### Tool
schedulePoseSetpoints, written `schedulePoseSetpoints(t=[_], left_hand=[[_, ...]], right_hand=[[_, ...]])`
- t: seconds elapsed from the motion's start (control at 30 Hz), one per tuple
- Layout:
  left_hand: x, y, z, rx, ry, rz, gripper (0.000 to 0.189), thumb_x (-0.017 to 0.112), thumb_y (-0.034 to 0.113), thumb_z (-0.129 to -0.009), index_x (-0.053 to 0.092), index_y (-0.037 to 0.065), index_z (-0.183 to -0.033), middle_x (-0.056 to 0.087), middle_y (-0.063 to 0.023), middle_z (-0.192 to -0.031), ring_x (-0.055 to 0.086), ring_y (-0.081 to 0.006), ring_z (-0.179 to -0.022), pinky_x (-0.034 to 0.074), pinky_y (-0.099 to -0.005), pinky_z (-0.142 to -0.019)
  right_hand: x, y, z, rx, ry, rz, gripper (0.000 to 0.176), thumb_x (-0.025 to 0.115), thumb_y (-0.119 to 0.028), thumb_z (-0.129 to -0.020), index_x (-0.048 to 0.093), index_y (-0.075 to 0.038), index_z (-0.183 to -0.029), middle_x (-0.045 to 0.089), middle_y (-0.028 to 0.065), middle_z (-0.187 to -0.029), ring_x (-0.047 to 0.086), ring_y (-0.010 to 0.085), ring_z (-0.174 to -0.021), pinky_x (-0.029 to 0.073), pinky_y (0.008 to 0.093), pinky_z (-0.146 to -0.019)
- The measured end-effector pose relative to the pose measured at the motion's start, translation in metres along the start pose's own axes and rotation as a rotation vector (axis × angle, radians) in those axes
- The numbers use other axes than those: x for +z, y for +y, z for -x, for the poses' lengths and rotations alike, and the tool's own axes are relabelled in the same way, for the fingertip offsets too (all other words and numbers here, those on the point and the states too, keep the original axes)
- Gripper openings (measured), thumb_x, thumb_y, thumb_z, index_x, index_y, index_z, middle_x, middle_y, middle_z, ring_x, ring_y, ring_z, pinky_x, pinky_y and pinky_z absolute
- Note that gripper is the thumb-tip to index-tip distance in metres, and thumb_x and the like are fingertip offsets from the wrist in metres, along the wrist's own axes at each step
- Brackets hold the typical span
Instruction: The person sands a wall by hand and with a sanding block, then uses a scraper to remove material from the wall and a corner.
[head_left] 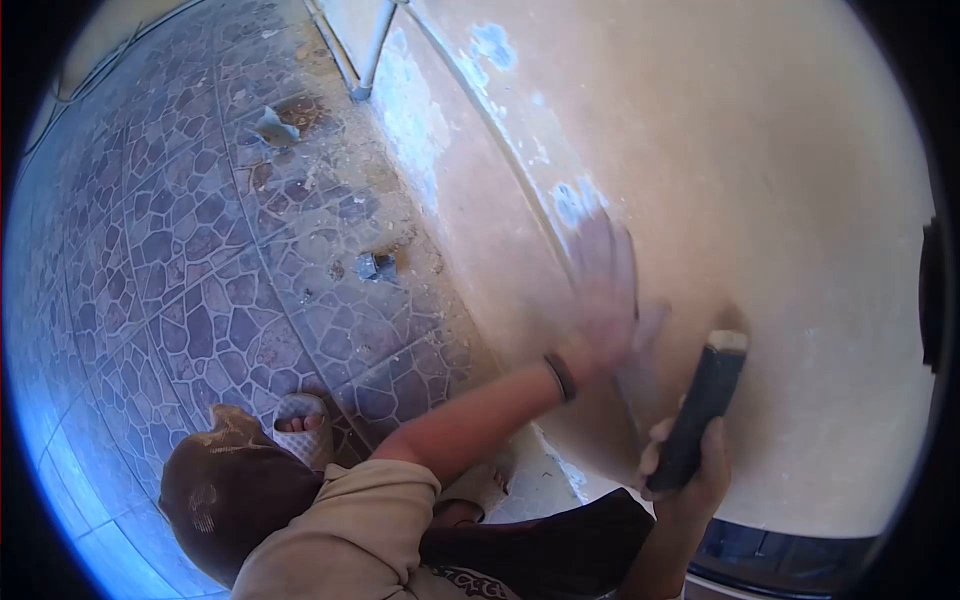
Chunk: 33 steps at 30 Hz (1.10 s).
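Observation:
My left hand (604, 290) reaches across to the beige wall (780, 180), its fingers stretched out flat just below a patch of flaked paint (576, 200). Motion blurs it, and a dark band circles the wrist. In my right hand (688, 462) is a sanding block (703, 405), a long wooden piece wrapped in a dark covering, with its bare pale end pointing up the wall. Thumb and fingers grip it from both sides near its lower end. A raised ledge (515, 150) runs along the wall beside my left hand.
Flakes and dust lie along the wall's foot on the stone-patterned floor (215, 250), with scraps of debris (378, 266) among them. A pipe (376, 50) stands near the far wall. My slippered foot (303, 425) is at lower left; a dark glossy object (790, 555) sits at lower right.

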<state>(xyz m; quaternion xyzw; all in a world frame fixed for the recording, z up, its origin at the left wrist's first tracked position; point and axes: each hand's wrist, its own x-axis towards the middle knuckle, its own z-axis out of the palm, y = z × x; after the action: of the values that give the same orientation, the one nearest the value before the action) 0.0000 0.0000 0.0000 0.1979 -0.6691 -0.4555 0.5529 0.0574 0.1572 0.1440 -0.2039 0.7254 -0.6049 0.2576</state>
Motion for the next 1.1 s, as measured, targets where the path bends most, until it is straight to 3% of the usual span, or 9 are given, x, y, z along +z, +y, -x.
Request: schedulePoseSetpoints(t=[0.07, 0.17, 0.3, 0.37, 0.5, 0.57, 0.67, 0.87, 1.1], left_hand=[[0.013, 0.017, 0.032, 0.049, -0.075, 0.045, 0.094, 0.057, 0.045, -0.085, 0.014, -0.013, -0.145, 0.005, -0.0396, -0.15, 0.002, -0.054, -0.141, -0.001, -0.0628, -0.112], [0.005, 0.01, 0.031, 0.159, -0.067, 0.024, 0.091, 0.055, 0.042, -0.087, 0.014, -0.014, -0.145, 0.007, -0.0404, -0.15, 0.004, -0.0544, -0.141, 0.0, -0.0631, -0.112], [-0.021, 0.007, -0.048, 0.075, -0.013, -0.04, 0.089, 0.055, 0.047, -0.087, 0.02, -0.009, -0.147, 0.01, -0.0369, -0.152, 0.005, -0.052, -0.142, 0.0, -0.0632, -0.111], [-0.028, 0.0, -0.091, 0.054, 0.126, -0.053, 0.086, 0.054, 0.046, -0.088, 0.02, -0.006, -0.148, 0.011, -0.0325, -0.154, 0.005, -0.0497, -0.143, 0.0, -0.0617, -0.112], [-0.045, -0.031, -0.158, 0.005, 0.264, -0.061, 0.084, 0.049, 0.048, -0.092, 0.019, -0.006, -0.148, 0.011, -0.0318, -0.154, 0.007, -0.0471, -0.144, 0.002, -0.0544, -0.115], [-0.057, -0.048, -0.187, -0.045, 0.314, -0.085, 0.08, 0.046, 0.048, -0.095, 0.019, -0.007, -0.148, 0.014, -0.032, -0.153, 0.01, -0.0436, -0.144, 0.005, -0.0469, -0.118], [-0.073, -0.082, -0.212, -0.17, 0.334, 0.0, 0.079, 0.043, 0.048, -0.096, 0.016, -0.005, -0.149, 0.011, -0.0305, -0.154, 0.009, -0.0427, -0.145, 0.004, -0.0443, -0.118], [-0.054, -0.092, -0.164, -0.253, 0.395, 0.09, 0.078, 0.046, 0.041, -0.096, 0.015, -0.01, -0.147, 0.012, -0.0313, -0.154, 0.008, -0.0422, -0.145, 0.005, -0.0452, -0.118], [-0.026, -0.037, -0.071, -0.207, 0.276, 0.005, 0.077, 0.048, 0.028, -0.094, 0.009, -0.015, -0.145, 0.007, -0.0366, -0.152, 0.004, -0.0477, -0.144, 0.003, -0.0516, -0.116]], right_hand=[[-0.013, 0.002, 0.004, -0.028, 0.003, -0.17, 0.059, 0.032, -0.046, -0.102, 0.041, 0.004, -0.131, 0.062, 0.0262, -0.092, 0.062, 0.0321, -0.052, 0.052, 0.0367, -0.037], [0.006, -0.006, 0.002, -0.098, 0.032, -0.368, 0.064, 0.028, -0.051, -0.101, 0.04, 0.004, -0.131, 0.062, 0.025, -0.091, 0.062, 0.0321, -0.051, 0.051, 0.038, -0.037], [0.004, -0.008, -0.001, -0.069, -0.05, -0.499, 0.069, 0.023, -0.056, -0.1, 0.039, 0.003, -0.133, 0.062, 0.0266, -0.091, 0.063, 0.0353, -0.054, 0.051, 0.0417, -0.036], [0.003, -0.004, -0.002, -0.02, -0.075, -0.495, 0.069, 0.022, -0.056, -0.1, 0.04, 0.003, -0.132, 0.062, 0.0269, -0.089, 0.063, 0.0364, -0.053, 0.05, 0.0416, -0.035], [-0.008, 0.002, -0.001, -0.012, -0.114, -0.353, 0.064, 0.023, -0.05, -0.102, 0.043, 0.002, -0.133, 0.061, 0.025, -0.087, 0.061, 0.0342, -0.052, 0.05, 0.0434, -0.034], [-0.009, 0.004, 0.002, 0.03, -0.052, -0.388, 0.064, 0.024, -0.05, -0.102, 0.044, 0.002, -0.132, 0.062, 0.0242, -0.085, 0.061, 0.0339, -0.051, 0.05, 0.0431, -0.034], [-0.006, 0.007, 0.005, 0.075, 0.056, -0.443, 0.066, 0.025, -0.054, -0.101, 0.045, 0.003, -0.127, 0.063, 0.0245, -0.083, 0.062, 0.0338, -0.05, 0.05, 0.0421, -0.034], [-0.003, 0.012, 0.001, 0.099, 0.078, -0.439, 0.068, 0.026, -0.055, -0.1, 0.046, 0.004, -0.126, 0.064, 0.0245, -0.083, 0.063, 0.0333, -0.051, 0.051, 0.0408, -0.034], [0.008, 0.012, -0.006, 0.077, -0.015, -0.485, 0.068, 0.024, -0.055, -0.1, 0.046, 0.004, -0.126, 0.063, 0.0269, -0.088, 0.065, 0.0349, -0.056, 0.052, 0.041, -0.036]])
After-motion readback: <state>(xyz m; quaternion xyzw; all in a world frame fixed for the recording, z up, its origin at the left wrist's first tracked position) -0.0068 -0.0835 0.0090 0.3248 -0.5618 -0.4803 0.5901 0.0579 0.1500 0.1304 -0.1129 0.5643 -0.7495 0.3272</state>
